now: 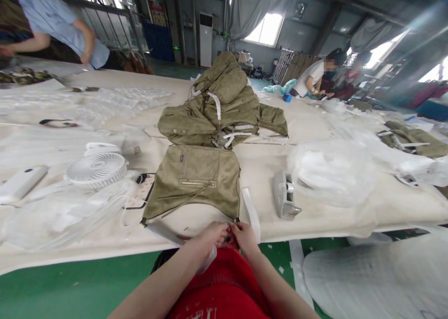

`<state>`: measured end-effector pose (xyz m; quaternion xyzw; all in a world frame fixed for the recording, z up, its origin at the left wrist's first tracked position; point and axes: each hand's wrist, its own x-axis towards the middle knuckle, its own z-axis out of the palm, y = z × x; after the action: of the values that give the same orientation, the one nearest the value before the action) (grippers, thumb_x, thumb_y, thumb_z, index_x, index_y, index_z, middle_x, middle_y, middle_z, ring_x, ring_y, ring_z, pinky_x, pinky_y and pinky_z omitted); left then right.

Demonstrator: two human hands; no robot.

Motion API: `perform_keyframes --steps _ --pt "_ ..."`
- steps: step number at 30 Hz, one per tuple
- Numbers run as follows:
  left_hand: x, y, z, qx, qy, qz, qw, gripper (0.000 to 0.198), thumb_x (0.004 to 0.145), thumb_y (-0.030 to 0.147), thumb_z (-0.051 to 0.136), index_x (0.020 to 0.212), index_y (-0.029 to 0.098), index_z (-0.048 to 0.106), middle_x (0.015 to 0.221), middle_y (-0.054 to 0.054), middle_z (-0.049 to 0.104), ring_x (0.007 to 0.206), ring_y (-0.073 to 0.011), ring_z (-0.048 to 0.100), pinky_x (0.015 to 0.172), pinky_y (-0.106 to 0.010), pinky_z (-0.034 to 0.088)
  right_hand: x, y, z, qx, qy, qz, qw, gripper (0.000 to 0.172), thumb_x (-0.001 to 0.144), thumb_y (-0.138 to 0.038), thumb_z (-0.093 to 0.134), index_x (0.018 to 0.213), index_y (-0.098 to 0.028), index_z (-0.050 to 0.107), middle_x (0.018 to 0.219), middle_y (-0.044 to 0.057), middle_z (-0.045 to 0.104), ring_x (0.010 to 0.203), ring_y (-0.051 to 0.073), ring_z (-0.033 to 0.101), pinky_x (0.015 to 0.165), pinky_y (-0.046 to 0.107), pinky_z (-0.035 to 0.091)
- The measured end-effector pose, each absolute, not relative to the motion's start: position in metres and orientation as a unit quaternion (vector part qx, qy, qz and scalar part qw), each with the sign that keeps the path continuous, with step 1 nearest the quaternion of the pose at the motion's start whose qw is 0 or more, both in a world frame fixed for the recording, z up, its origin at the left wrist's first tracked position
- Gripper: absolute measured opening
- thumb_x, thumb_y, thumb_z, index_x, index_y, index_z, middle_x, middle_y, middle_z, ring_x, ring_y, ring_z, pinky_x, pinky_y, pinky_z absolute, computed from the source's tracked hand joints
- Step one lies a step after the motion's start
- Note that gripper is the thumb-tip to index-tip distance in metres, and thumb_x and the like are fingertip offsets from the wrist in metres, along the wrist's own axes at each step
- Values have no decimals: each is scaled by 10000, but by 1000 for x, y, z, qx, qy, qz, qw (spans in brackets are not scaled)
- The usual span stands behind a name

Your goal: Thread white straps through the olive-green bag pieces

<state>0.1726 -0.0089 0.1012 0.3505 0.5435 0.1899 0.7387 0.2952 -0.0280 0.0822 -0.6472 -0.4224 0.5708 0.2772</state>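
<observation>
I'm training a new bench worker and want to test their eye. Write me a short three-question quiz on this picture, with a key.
1. True or false: in the picture, the fan is to the left of the front bag, the one with its zip facing up.

2. Which of these stands just right of that bag?
A) The fan
B) The tape dispenser
C) A kettle

3. Short answer: near which lower corner of the bag, as seen in the picture, do the left hand and right hand meet?

Key: 1. True. 2. B. 3. The right one.
</observation>
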Motion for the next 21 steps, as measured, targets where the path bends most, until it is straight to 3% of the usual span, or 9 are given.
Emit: perform_keyframes --steps 2,4,7,10,13,16,21 --pt "165 -4 103 324 500 173 785 229 840 185 361 614 188 397 444 96 250 331 -50 169 384 -200 214 296 -26 84 -661 -434 558 252 436 802 -581 495 574 -210 508 377 -19 507 302 130 467 310 222 303" --pt "155 -2 106 293 427 159 840 208 827 210 408 622 182 420 438 108 218 327 -44 125 369 -188 180 301 -23 87 -667 -461 534 237 506 802 -644 457 544 -211 509 380 3 514 308 139 475 322 237 313" --pt "139 -4 110 315 390 126 856 307 829 437 453 705 169 537 455 62 419 348 -68 310 406 -196 283 322 -14 97 -685 -505 459 255 584 842 -673 331 563 -206 542 424 26 542 351 149 497 386 259 361" --pt "120 -10 116 486 498 65 716 440 786 567 463 673 168 611 579 -39 618 516 -163 537 535 -266 392 355 -3 106 -739 -566 271 247 464 842 -594 423 743 -187 623 652 61 646 575 183 606 545 271 424" --pt "102 -11 127 645 557 48 520 356 782 461 489 586 192 614 611 -52 645 598 -201 574 595 -279 372 384 7 103 -761 -620 129 142 350 699 -466 654 884 -168 645 891 109 653 815 232 619 690 295 424" --pt "94 -9 138 711 571 81 402 329 811 406 445 654 203 650 705 -68 673 685 -219 597 638 -278 367 395 12 94 -737 -651 161 88 193 700 -360 634 747 -172 636 832 88 636 783 205 604 701 281 408" --pt "100 -6 146 688 587 183 385 358 849 414 407 886 183 679 950 -97 696 878 -221 607 760 -283 396 377 12 104 -685 -644 247 234 208 777 -394 524 687 -207 539 600 4 551 589 169 519 576 265 372"
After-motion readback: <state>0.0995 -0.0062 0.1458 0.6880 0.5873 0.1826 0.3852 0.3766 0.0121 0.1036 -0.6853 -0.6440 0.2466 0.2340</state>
